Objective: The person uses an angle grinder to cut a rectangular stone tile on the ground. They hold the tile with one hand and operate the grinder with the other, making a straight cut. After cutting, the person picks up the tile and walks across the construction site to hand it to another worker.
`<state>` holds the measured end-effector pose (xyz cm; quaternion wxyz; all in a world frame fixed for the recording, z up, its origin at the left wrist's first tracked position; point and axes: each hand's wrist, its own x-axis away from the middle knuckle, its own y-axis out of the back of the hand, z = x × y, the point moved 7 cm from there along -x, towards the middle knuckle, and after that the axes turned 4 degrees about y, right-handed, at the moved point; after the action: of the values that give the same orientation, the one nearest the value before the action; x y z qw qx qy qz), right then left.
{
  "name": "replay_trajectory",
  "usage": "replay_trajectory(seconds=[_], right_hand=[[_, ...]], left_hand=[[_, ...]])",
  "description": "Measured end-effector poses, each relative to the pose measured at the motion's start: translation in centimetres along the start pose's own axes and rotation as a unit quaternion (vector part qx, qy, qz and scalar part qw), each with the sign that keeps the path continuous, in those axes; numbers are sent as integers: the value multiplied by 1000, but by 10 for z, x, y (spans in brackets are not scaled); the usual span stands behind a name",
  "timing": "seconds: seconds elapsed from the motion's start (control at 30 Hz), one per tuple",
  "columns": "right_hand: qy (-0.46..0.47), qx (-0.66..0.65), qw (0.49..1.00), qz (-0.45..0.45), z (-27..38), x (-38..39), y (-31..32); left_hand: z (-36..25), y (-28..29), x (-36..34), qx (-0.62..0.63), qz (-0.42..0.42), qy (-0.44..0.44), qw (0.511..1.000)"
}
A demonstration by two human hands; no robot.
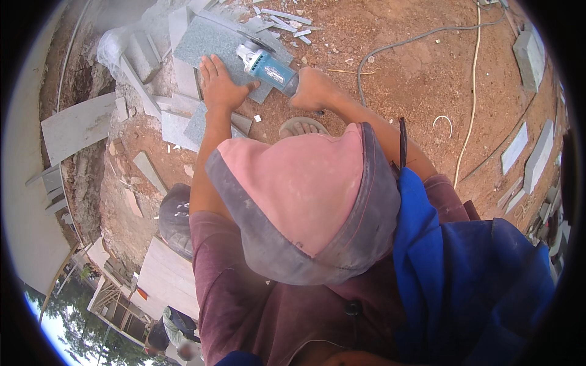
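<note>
My right hand (313, 89) is closed round the rear of a teal angle grinder (272, 70). The grinder's silver head points up and left, and its thin disc (255, 39) stands on edge at a grey stone slab (207, 44). Fine dust hangs beyond the slab's far left edge. With fingers spread, my left hand (218, 87) lies flat on the slab's near part, left of the grinder. Whether the disc is touching the stone cannot be made out. My sandalled foot (303, 127) shows just below the right hand.
Narrow stone offcuts (293, 21) lie beyond the grinder. More slabs (79, 128) and a clear plastic sheet (113, 52) are at the left. A grey cable (397, 41) and a pale hose (473, 100) cross the dirt at right. Another person (180, 329) appears at lower left.
</note>
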<state>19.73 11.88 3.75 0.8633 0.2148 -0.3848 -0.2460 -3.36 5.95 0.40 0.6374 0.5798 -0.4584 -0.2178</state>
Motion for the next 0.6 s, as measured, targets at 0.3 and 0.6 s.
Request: replay_trajectory(seconds=[0.3, 0.6], right_hand=[[-10, -4, 1000, -8, -4, -4, -3], [-7, 5, 1000, -7, -4, 0, -3]], left_hand=[[-1, 0, -2, 5, 4, 3, 1000], [-1, 2, -1, 7, 6, 8, 1000]])
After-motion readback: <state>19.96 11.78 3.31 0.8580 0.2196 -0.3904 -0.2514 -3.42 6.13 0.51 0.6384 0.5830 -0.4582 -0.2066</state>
